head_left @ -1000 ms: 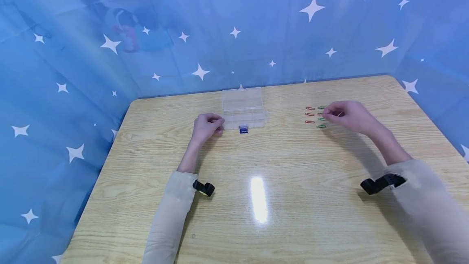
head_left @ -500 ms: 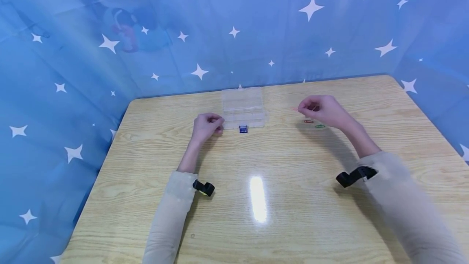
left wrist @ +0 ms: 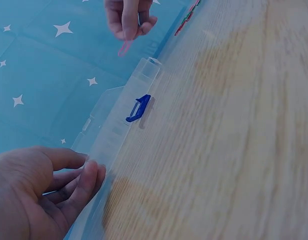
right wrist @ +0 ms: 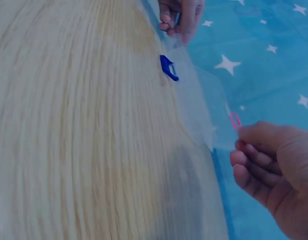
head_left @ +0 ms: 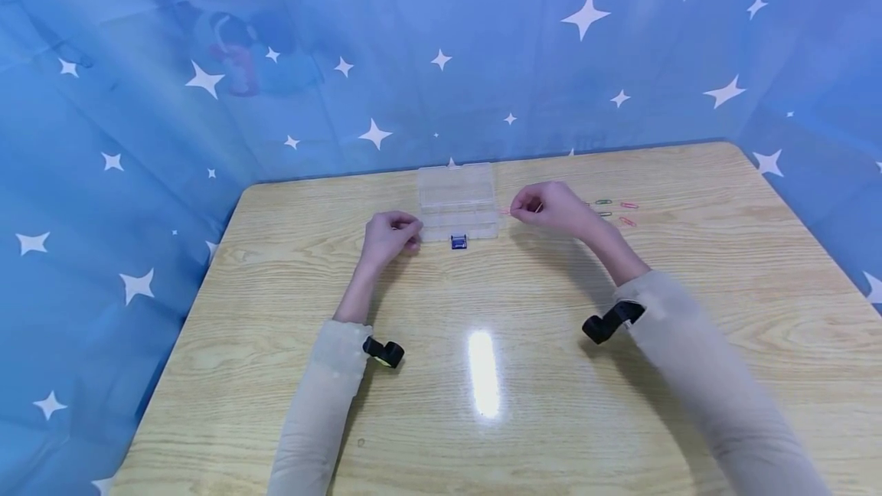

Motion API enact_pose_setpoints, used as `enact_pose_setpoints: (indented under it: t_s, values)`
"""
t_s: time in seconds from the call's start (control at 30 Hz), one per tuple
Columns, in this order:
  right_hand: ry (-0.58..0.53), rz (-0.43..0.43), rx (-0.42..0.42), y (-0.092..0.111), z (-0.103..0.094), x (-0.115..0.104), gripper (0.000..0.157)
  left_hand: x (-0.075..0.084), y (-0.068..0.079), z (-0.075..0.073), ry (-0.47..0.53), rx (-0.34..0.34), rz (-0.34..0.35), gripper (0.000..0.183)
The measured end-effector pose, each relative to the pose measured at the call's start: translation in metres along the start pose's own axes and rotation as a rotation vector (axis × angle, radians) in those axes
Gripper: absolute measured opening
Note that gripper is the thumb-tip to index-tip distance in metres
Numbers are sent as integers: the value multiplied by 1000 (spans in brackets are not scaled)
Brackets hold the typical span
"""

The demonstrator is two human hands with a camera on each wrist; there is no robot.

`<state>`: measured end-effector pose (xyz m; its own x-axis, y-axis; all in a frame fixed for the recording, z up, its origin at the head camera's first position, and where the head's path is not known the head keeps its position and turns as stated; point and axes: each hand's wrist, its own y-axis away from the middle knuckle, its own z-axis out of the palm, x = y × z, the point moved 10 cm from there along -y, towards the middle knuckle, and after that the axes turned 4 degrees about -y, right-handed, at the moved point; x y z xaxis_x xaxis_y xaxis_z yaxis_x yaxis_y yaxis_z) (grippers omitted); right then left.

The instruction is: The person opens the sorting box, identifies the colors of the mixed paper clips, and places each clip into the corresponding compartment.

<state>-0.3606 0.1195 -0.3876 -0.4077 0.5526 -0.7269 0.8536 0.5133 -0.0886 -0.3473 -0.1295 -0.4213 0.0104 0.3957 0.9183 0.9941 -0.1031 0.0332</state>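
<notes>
A clear plastic compartment box (head_left: 458,187) lies at the back of the table with its lid raised. A blue latch (left wrist: 139,108) sits on its front edge. My left hand (head_left: 390,239) pinches the box's left end between thumb and fingers. My right hand (head_left: 550,207) is just off the box's right end, holding a pink paper clip (right wrist: 235,120) by one end between thumb and forefinger. The clip points toward the box, in the air beside it.
Right of the box, partly behind my right hand, lie green paper clips (head_left: 603,202) and pink paper clips (head_left: 628,205); red ones show in the left wrist view. A blue curtain (head_left: 413,60) with white stars hangs close behind the wooden table (head_left: 276,266).
My right hand has moved left from the rows of paper clips to the box's right end, carrying the pink paper clip. My left hand has stayed at the box.
</notes>
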Motion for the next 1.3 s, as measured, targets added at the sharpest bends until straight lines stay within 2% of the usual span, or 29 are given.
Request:
enact_pose_setpoints:
  t_s: [0.13, 0.4, 0.57, 0.7, 0.8, 1.07, 1.1, 1.3]
  values:
    - [13, -3, -20, -9, 13, -2, 13, 17, 9, -1, 5, -17, 10, 24]
    - [57, -32, -38, -18, 28, -8, 9, 20, 13, -2, 1, -5, 0, 25]
    - [79, -12, -34, -19, 30, -8, 10, 9, 4, 0, 28, -15, -10, 22]
    - [76, 2, -30, -17, 30, -7, 11, -8, -6, 0, 14, 7, -4, 20]
    - [71, 5, -27, -15, 28, -6, 12, -15, -9, 0, -7, 31, 8, 19]
    - [59, -25, 6, -8, 19, -10, 13, -13, -6, 2, 14, 11, -20, 24]
    - [63, -26, 10, -7, 17, -10, 13, -18, -9, 2, 10, 19, -15, 23]
    - [72, -22, 36, 1, 8, -10, 14, -17, -7, 1, 2, 42, -9, 18]
